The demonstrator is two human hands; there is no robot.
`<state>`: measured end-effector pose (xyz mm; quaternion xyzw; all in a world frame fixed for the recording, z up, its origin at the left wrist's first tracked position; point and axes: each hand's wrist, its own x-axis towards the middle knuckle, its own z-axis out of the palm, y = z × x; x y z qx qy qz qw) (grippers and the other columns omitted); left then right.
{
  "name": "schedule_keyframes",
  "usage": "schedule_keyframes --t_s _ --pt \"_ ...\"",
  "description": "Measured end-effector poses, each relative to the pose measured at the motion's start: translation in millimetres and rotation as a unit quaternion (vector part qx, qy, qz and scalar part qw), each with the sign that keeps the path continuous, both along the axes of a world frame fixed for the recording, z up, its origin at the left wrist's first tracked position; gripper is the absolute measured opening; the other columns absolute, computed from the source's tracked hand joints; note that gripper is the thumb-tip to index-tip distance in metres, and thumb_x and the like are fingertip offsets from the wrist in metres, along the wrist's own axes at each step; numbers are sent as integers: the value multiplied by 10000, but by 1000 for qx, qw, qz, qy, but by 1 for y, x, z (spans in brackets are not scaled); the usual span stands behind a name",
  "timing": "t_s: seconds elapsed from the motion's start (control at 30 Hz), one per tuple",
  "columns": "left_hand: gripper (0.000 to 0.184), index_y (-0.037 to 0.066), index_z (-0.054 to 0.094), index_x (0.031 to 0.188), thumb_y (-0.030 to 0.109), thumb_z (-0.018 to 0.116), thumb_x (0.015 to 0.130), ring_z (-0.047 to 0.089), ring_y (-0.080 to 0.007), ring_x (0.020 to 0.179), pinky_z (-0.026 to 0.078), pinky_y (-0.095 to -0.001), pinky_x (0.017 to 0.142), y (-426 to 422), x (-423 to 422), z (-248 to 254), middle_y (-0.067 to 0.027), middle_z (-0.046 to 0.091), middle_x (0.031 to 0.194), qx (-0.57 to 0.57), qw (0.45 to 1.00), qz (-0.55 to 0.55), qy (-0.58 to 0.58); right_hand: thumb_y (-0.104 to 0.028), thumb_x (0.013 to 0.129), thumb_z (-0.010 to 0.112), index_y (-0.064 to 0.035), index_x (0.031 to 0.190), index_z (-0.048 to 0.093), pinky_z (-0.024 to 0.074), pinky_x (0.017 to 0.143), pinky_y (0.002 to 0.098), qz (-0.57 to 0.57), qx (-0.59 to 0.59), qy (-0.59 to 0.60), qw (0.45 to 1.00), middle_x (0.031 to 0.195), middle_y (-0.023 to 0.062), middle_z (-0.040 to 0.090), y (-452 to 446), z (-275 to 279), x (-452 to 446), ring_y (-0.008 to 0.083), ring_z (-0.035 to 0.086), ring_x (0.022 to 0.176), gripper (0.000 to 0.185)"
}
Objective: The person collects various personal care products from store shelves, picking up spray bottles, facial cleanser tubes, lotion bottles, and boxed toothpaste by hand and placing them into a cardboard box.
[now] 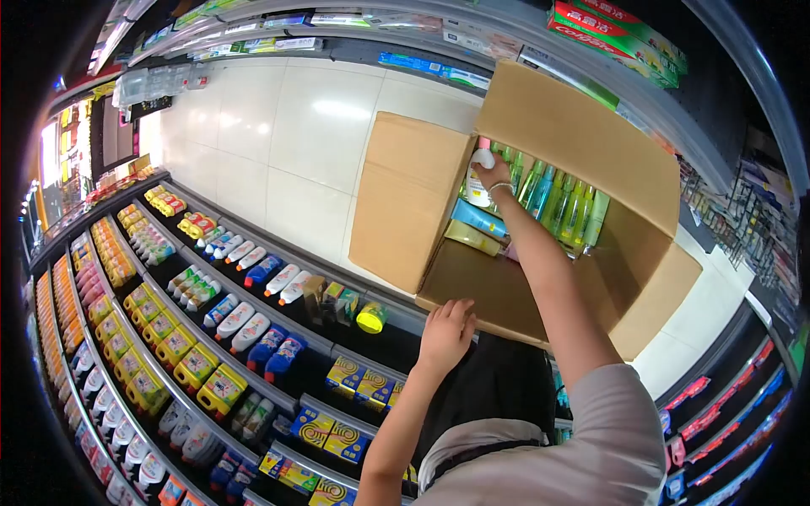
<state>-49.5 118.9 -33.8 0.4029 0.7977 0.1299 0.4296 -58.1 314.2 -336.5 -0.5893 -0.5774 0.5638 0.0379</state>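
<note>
An open cardboard box (521,302) stands on the aisle floor with its flaps spread. Inside, at its far left corner, my right hand (492,175) has its fingers closed round a white bottle (477,190) with a pink top. Several green bottles (553,207) lie in a row to the right of that hand, with a blue-green bottle (541,194) among them. Nearer to me are a blue tube (479,217) and a yellow-green tube (472,238). My left hand (449,331) rests at the box's near left corner, fingers apart, holding nothing.
Shelves on the left carry yellow jugs (196,364), white bottles (250,331) and blue-yellow boxes (346,441). A yellow-green round container (371,317) sits on the shelf near my left hand. Colgate boxes (612,42) lie on the far shelf. White floor tiles (295,143) stretch left of the box.
</note>
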Motion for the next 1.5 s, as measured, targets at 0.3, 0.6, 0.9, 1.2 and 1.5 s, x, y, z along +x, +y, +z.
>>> schedule_keyframes --t_s 0.3,0.6,0.9,1.2,1.5 --pt "232 49 510 985 94 515 757 506 -311 867 384 -393 799 -3 8 12 -124 546 901 54 998 14 0 -243 734 550 -55 1073 495 421 818 402 42 143 -131 980 1033 252 486 -12 33 36 381 506 927 391" --pt "223 63 514 983 106 522 764 501 -325 905 386 -398 801 -38 8 34 -123 547 960 110 990 -55 64 -194 745 561 -67 857 566 462 625 321 159 92 -60 981 753 115 600 -56 103 150 233 581 677 169" --pt "220 50 525 972 141 524 772 521 -329 891 394 -415 789 -117 43 55 -144 566 940 230 957 -164 62 -134 768 527 -51 918 566 471 598 294 66 195 55 977 735 81 610 -144 257 249 176 586 651 176" --pt "213 25 553 945 135 539 763 570 -299 822 448 -363 748 -195 77 14 -161 584 889 192 922 -322 -97 -208 747 475 -74 859 555 453 671 402 -85 117 -219 965 760 164 599 -381 244 435 325 579 747 192" --pt "212 7 536 963 126 516 788 574 -267 824 442 -339 740 -109 132 24 -151 579 896 174 858 -475 -88 -146 751 450 20 998 570 414 837 407 -278 -93 -221 930 1028 208 560 -479 243 450 318 543 963 321"
